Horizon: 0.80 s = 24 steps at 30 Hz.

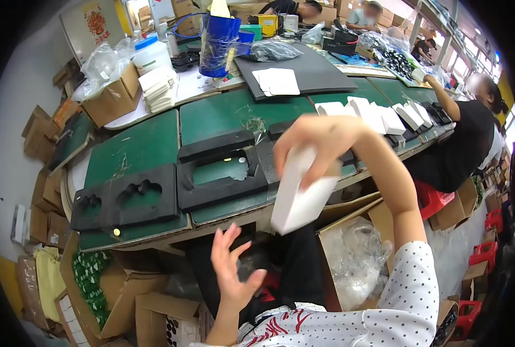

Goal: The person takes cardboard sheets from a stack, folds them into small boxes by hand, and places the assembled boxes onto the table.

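Observation:
My right hand (324,139) is closed round a white box (304,196), gripping it from above and holding it tilted over the front edge of the green bench. Below and to the left, my left hand (233,267) is raised with its fingers spread and nothing in it. Just behind the box lies a black foam tray (223,195) with a cut-out, on the green bench top (136,144). Another black foam tray (142,222) with rounded cut-outs sits further left. Several white boxes (364,115) stand in a row at the right.
A carton of clear plastic bags (356,260) stands under the bench at right; more cartons (130,289) are at lower left. A blue bin (218,46) and a stack of white cards (160,87) stand at the back. A person (465,127) sits along the bench at right.

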Each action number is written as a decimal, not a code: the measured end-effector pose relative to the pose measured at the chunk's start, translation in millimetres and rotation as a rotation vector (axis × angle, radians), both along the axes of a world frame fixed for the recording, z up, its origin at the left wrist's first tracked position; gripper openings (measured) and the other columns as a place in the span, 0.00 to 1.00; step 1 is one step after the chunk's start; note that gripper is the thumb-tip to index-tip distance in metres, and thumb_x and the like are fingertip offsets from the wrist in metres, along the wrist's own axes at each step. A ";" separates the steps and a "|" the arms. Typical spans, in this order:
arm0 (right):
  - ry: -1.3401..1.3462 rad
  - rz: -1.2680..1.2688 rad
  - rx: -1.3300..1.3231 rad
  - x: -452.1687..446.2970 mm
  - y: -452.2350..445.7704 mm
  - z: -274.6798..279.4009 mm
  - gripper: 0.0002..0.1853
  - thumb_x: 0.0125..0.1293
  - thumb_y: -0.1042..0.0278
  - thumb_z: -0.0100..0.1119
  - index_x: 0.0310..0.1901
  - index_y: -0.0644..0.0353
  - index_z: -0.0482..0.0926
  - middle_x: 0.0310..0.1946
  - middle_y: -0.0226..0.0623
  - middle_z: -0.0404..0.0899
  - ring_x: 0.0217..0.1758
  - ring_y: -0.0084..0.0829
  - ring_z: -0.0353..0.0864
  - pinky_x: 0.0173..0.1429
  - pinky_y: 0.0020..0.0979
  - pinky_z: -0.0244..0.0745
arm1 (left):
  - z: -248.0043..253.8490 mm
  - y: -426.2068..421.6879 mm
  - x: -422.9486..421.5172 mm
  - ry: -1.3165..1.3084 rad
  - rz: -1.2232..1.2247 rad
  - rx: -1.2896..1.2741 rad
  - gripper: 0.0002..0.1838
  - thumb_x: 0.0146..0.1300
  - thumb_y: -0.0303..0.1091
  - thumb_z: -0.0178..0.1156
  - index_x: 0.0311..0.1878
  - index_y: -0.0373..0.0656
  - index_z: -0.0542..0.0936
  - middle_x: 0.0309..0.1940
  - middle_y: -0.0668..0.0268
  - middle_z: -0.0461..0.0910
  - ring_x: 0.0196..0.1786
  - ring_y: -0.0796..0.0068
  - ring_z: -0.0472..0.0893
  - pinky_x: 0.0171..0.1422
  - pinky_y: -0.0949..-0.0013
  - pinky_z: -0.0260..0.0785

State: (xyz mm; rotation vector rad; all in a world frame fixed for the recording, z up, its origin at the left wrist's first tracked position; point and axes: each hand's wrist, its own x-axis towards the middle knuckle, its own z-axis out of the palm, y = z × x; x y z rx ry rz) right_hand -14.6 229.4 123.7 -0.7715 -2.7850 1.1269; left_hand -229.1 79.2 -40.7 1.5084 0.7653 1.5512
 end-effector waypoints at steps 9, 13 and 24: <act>0.248 -0.107 0.739 -49.6 -79.6 -67.4 0.34 0.33 0.63 0.69 0.49 0.55 0.69 0.56 0.44 0.61 0.63 0.48 0.55 0.63 0.51 0.51 | 9.4 19.6 10.9 -0.397 0.035 -0.397 0.39 0.61 0.24 0.50 0.67 0.52 0.38 0.44 0.55 0.70 0.43 0.74 0.73 0.42 0.72 0.70; 0.093 -0.055 1.009 -45.2 -91.2 -97.1 0.28 0.45 0.63 0.60 0.51 0.60 0.69 0.56 0.43 0.65 0.63 0.43 0.60 0.65 0.50 0.52 | 16.3 31.3 1.0 -0.400 -0.012 -0.382 0.33 0.62 0.30 0.51 0.66 0.46 0.44 0.46 0.55 0.71 0.46 0.73 0.73 0.47 0.71 0.69; -0.298 -0.667 0.938 50.2 -22.2 -108.7 0.21 0.48 0.69 0.59 0.46 0.61 0.70 0.49 0.41 0.72 0.54 0.39 0.69 0.59 0.38 0.62 | -7.1 9.8 -9.6 -0.195 0.008 -0.381 0.23 0.60 0.31 0.49 0.59 0.37 0.59 0.42 0.54 0.74 0.46 0.66 0.75 0.52 0.64 0.69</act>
